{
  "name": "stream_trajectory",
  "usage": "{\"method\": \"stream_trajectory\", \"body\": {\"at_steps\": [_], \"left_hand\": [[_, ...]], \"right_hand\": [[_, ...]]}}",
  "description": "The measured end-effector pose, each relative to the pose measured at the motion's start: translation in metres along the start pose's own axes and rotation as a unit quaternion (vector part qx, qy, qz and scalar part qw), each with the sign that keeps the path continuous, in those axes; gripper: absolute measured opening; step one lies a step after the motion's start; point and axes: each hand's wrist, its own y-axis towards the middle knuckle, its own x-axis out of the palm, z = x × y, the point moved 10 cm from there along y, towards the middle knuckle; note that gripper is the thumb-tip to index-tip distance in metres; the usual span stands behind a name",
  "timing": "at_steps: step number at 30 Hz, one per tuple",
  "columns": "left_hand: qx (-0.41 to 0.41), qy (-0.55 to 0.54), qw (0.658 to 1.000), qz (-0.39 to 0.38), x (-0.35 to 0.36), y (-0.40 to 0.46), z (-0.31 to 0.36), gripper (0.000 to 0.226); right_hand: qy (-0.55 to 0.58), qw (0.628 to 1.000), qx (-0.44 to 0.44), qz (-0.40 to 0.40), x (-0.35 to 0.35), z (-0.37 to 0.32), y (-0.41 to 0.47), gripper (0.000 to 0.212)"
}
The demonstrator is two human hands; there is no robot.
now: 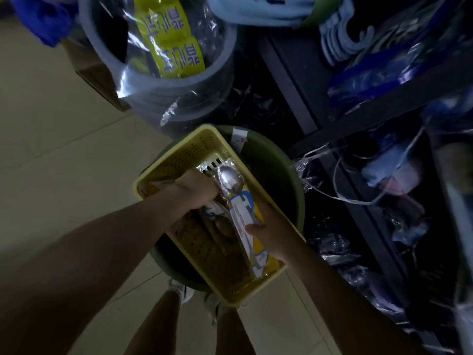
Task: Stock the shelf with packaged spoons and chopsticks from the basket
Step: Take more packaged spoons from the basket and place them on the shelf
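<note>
Feet [179,290] are standing on the tiled floor [64,149], right under the basket [179,149]. Yellow basket is sitting tilted across a green tub [276,170]. Right hand [271,234] is curling round a spoon pack [245,213], thumb across its label, spoon bowl pointing away; the pack is lying along the basket's right side. Left hand [197,190] is reaching into the basket, fingers curling down onto more packs [215,213] there; exact grip is hard to make out. Beyond, a grey bin [192,80] wrapped in clear plastic is carrying a yellow label [169,39]. Dark shelf [384,103] on the right is holding wrapped goods, too dim to identify.
</note>
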Motion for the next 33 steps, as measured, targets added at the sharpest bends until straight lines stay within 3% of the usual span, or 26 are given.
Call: {"method": "stream_trajectory", "body": {"at_steps": [6,9,10,14,18,20,24,27,31,33], "left_hand": [[-0.064,-0.103,0.990,0.078,-0.075,-0.112,-0.041,0.031],[-0.038,-0.225,0.962,0.151,-0.119,-0.174,-0.054,0.059],[-0.025,-0.280,0.945,0.168,-0.132,-0.196,-0.056,0.066],[-0.007,-0.478,0.849,0.226,-0.189,-0.280,-0.069,0.038],[0.051,-0.582,0.761,0.282,-0.269,-0.352,-0.061,0.031],[0.099,-0.600,0.738,0.292,-0.313,-0.380,-0.046,0.019],[0.186,-0.648,0.678,0.293,-0.379,-0.418,-0.005,0.041],[0.237,-0.647,0.662,0.294,-0.421,-0.435,0.032,0.031],[0.275,-0.687,0.624,0.254,-0.467,-0.442,0.089,0.020],[0.275,-0.711,0.602,0.236,-0.485,-0.440,0.116,0.014]], "right_hand": [[0.098,0.993,-0.063,-0.003,-0.034,-0.055,-0.072,0.045],[0.131,0.989,-0.075,0.007,-0.068,-0.084,-0.116,0.052],[0.141,0.987,-0.079,0.019,-0.082,-0.093,-0.132,0.056],[0.171,0.970,-0.141,0.099,-0.142,-0.136,-0.208,0.038],[0.202,0.943,-0.195,0.179,-0.191,-0.177,-0.299,0.038],[0.245,0.914,-0.234,0.223,-0.215,-0.197,-0.349,0.038],[0.333,0.843,-0.308,0.290,-0.252,-0.221,-0.442,0.033],[0.365,0.782,-0.340,0.374,-0.277,-0.220,-0.510,0.028],[0.425,0.674,-0.321,0.511,-0.312,-0.180,-0.586,0.018],[0.452,0.639,-0.280,0.556,-0.332,-0.147,-0.613,0.012]]}}
